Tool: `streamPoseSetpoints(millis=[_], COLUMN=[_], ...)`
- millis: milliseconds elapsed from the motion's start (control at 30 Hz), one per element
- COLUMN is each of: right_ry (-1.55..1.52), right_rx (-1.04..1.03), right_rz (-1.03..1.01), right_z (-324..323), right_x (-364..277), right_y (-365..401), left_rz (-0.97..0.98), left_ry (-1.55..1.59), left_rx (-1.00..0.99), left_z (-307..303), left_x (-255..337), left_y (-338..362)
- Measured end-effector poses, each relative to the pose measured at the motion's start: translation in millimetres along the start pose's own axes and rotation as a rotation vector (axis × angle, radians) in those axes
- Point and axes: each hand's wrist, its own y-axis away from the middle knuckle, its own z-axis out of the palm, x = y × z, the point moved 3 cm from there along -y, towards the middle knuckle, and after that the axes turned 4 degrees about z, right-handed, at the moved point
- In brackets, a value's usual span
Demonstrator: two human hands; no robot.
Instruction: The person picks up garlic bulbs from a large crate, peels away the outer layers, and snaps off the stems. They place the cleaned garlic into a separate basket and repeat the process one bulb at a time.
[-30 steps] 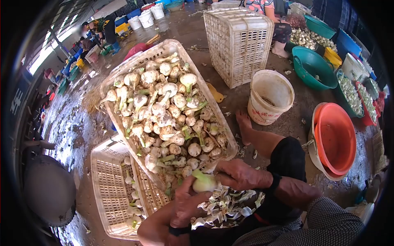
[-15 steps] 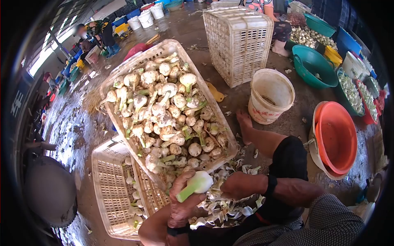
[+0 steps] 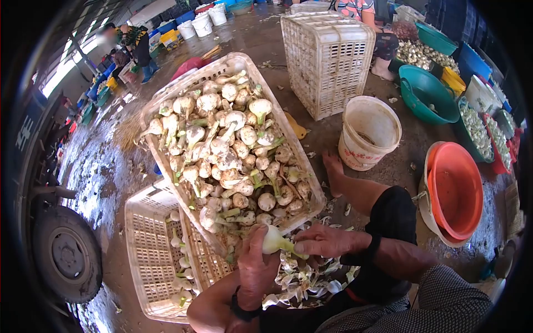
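Note:
My left hand is closed around a peeled garlic bulb, white with a green stem that points to the right. The fingers of my right hand are closed on that stem; whether they hold anything else is hidden. Just beyond my hands, a tilted crate is heaped with soil-marked garlic bulbs. Loose garlic peel lies below my hands. At the lower left, another crate holds several cleaned garlic bulbs in a row along its side.
A white bucket and an upended crate stand ahead. Orange-red basins and a green tub are to the right. A wheel is at far left. Other people work at the back.
The garlic bulb has turned in my left hand, so its stem now points right instead of lower left. My right hand has come across to the stem. The view has shifted slightly.

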Motion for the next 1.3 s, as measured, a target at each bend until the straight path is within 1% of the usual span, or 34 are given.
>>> streamPoseSetpoints(millis=[100,133,167,200,267,300,333,367,400,467,500,567,600,633,667,700,733,800,867,1000,1067,1100,1167,1300], right_ry=[-0.005,-0.005,0.194,0.394,0.451,0.509,0.509,0.433,0.356,0.329,0.303,0.263,0.226,0.227,0.116,0.005,0.004,-0.112,-0.13,-0.153,-0.158,-0.163,-0.176,-0.165], right_rx=[-0.018,-0.017,0.042,0.1,0.123,0.146,0.144,0.167,0.19,0.222,0.253,0.267,0.28,0.281,0.262,0.244,0.246,0.203,0.184,0.171,0.182,0.194,0.204,0.259], right_rz=[0.038,0.038,-0.122,-0.281,-0.278,-0.275,-0.275,-0.307,-0.339,-0.325,-0.31,-0.31,-0.309,-0.309,-0.297,-0.284,-0.284,-0.376,-0.387,-0.376,-0.348,-0.32,-0.316,-0.313], right_z=[4.0,1.6,-3.7,-6.3,-12.3,-14.2,-13.6,-13.2,-13.1,-13.2,-14.0,-14.4,-15.2,-15.4,-15.9,-15.9,-15.0,-13.1,-14.7,-15.3,-14.6,-14.6,-14.2,-13.7], right_x=[-2.7,0.2,0.8,-0.8,-1.7,-2.3,-3.0,-5.9,-8.3,-10.2,-10.9,-14.2,-15.2,-14.6,-12.3,-9.9,-9.4,-11.4,-8.3,-8.0,-10.1,-10.3,-11.1,-8.9], right_y=[0.6,-0.6,-2.7,-2.4,-1.4,-1.1,-0.2,1.8,3.8,5.8,6.8,8.8,9.5,8.8,7.2,6.2,5.7,4.4,2.9,3.0,4.0,4.5,5.0,2.4], left_rz=[0.017,-0.007,-0.031,-0.032,-0.51,-0.511,-0.485,-0.459,-0.461,-0.658,-0.658,-0.774,-0.773,-0.716,-0.658,-0.658,-0.667,-0.676,-0.617,-0.604,-0.436,-0.436,-0.345,-0.32], left_ry=[-0.071,0.047,0.164,0.165,0.841,0.84,0.757,0.672,0.671,0.864,0.863,1.086,1.087,1.07,1.052,1.053,1.035,1.016,0.898,0.923,0.747,0.747,0.623,0.572], left_rx=[-0.032,-0.036,-0.039,-0.04,0.022,0.022,-0.054,-0.127,-0.126,-0.203,-0.204,-0.16,-0.162,-0.169,-0.177,-0.18,-0.164,-0.146,-0.117,-0.086,-0.07,-0.071,-0.085,-0.062], left_z=[1.6,-0.9,-2.1,-4.6,-6.8,-6.0,-3.8,-2.1,-2.6,1.4,0.5,1.1,3.1,5.2,6.4,6.3,4.8,4.1,5.9,6.9,6.8,7.7,6.8,8.1], left_x=[-2.2,-4.8,-6.3,-0.6,3.8,-3.4,-14.9,-21.6,-20.7,-17.6,-12.9,-4.8,-6.3,-8.8,-9.6,-8.5,-7.5,-8.2,-10.8,-8.1,-10.1,-13.2,-16.8,-9.8], left_y=[0.6,0.2,0.1,-1.4,-1.3,1.6,5.7,8.9,8.6,8.7,6.7,5.0,5.8,6.6,6.3,6.0,5.8,6.0,6.3,6.1,6.2,7.0,6.8,6.0])
